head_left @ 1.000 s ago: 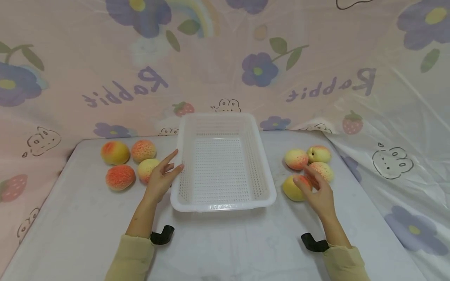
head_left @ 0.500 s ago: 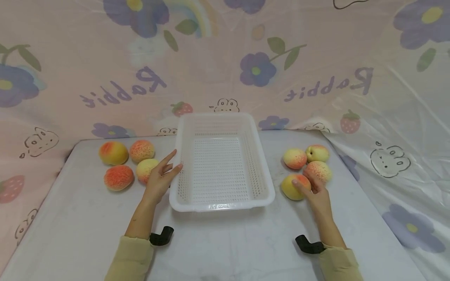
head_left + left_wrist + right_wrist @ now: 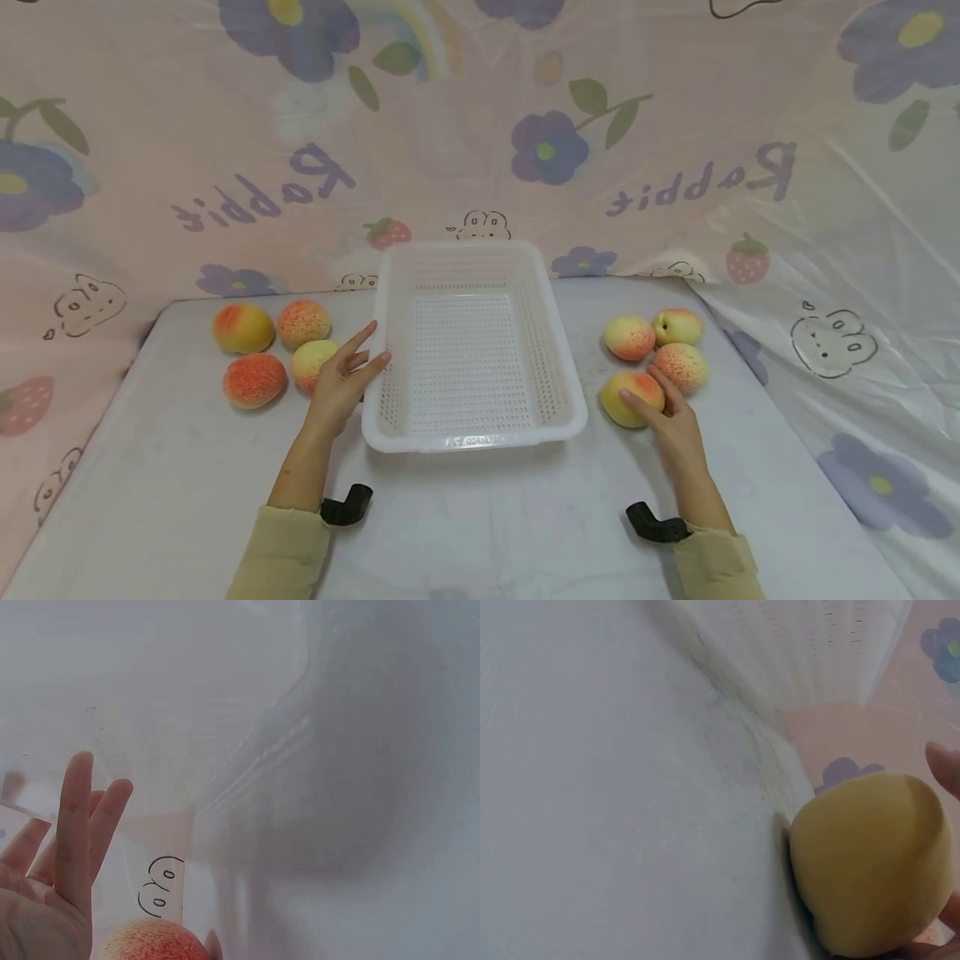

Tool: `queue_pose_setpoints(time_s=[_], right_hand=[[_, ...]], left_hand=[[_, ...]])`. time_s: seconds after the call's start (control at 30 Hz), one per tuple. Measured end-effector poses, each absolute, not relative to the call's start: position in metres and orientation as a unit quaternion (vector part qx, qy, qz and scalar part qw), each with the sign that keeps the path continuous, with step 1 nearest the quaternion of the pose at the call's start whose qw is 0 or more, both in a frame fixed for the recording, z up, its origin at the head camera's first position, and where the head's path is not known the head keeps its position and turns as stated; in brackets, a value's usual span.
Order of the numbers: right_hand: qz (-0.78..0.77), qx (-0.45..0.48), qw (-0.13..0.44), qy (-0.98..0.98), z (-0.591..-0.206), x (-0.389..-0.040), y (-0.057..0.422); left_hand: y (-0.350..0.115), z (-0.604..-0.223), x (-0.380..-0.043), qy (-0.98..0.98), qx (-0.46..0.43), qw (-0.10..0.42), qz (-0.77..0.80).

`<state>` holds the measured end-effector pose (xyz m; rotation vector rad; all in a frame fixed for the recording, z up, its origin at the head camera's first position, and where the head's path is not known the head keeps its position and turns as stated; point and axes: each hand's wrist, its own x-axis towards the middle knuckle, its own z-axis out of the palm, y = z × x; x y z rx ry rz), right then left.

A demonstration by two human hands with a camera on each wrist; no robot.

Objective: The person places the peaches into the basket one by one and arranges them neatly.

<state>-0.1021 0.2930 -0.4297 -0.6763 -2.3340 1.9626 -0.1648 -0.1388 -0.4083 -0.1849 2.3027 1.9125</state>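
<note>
A white plastic basket [image 3: 382,421] with a perforated bottom stands mid-table. At its left rim my left hand [image 3: 337,387] rests with thumb and forefinger spread; in the left wrist view the fingers [image 3: 73,825] look fairly straight. Just behind that hand, a pale yellow peach [image 3: 309,365] is partly covered. My right hand [image 3: 675,425] has thumb and fingers around a yellow peach with a red blush [image 3: 628,408], right of the basket. The right wrist view shows this peach [image 3: 870,862] low over the tabletop, with fingertips along its far side.
Beside the held peach lie a speckled peach [image 3: 682,367], a pink-yellow peach [image 3: 628,337] and a pale peach [image 3: 678,327]. On the left are a red peach [image 3: 253,381], a yellow-red peach [image 3: 242,327] and an orange peach [image 3: 303,322]. A printed curtain [image 3: 450,125] hangs behind.
My right hand has come down and slightly left onto the yellow peach, its fingers closing around it. My left hand stays at the basket's rim.
</note>
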Motion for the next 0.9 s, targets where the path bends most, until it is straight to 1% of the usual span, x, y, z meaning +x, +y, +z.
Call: queue_pose_setpoints(time_s=[0.2, 0.37, 0.9], right_hand=[[0.624, -0.217, -0.016, -0.751, -0.4292, -0.0998, 0.2959], [0.614, -0.221, -0.023, -0.757, -0.4282, -0.1002, 0.2969], [0.614, -0.244, -0.005, -0.751, -0.4248, -0.1042, 0.2966]], left_hand=[[-0.1379, -0.4091, -0.1648, 0.761, -0.063, 0.07, 0.641], [-0.1378, -0.4081, -0.1638, 0.76, -0.064, 0.069, 0.643], [-0.1366, -0.4115, -0.1647, 0.755, -0.067, 0.067, 0.648]])
